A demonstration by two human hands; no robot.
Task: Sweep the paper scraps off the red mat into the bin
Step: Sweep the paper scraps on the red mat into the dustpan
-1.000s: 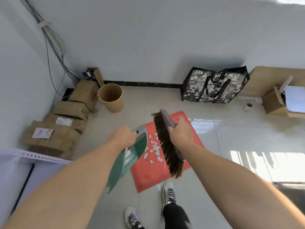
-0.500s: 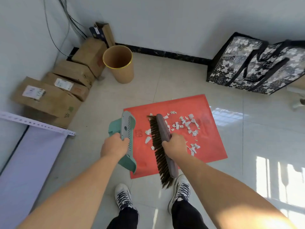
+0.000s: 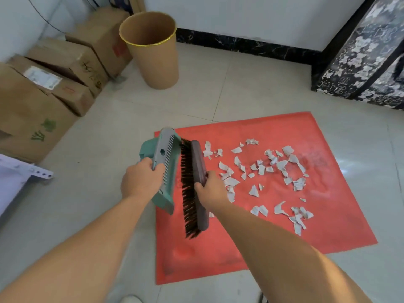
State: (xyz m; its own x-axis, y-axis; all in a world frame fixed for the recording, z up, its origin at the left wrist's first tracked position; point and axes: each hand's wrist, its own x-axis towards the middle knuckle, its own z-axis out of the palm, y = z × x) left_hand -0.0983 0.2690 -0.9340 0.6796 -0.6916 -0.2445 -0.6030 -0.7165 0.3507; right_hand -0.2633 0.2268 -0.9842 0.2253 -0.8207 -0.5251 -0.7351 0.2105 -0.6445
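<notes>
Tiled floor (image 3: 240, 88) — cardboard boxes (image 3: 43, 101) beside bin (image 3: 157, 62)

Looking forward and steeply down from head height through one wide-angle lens. Sitting close over the left hand (image 3: 140, 182) and right hand (image 3: 209, 190) at mid-frame, with forearms (image 3: 87, 248) entering from the bottom edge. Taking in the red mat (image 3: 262, 248) at lower right, the bin (image 3: 157, 62) at upper centre, wall (image 3: 240, 14) along the top.

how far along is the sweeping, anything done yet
Nothing looks done: the paper scraps lie scattered across the red mat. In hand: the left hand grips the dustpan, the right hand grips the brush, over the mat's left edge. Left: sweep the scraps into the dustpan and tip them into the bin.
</notes>
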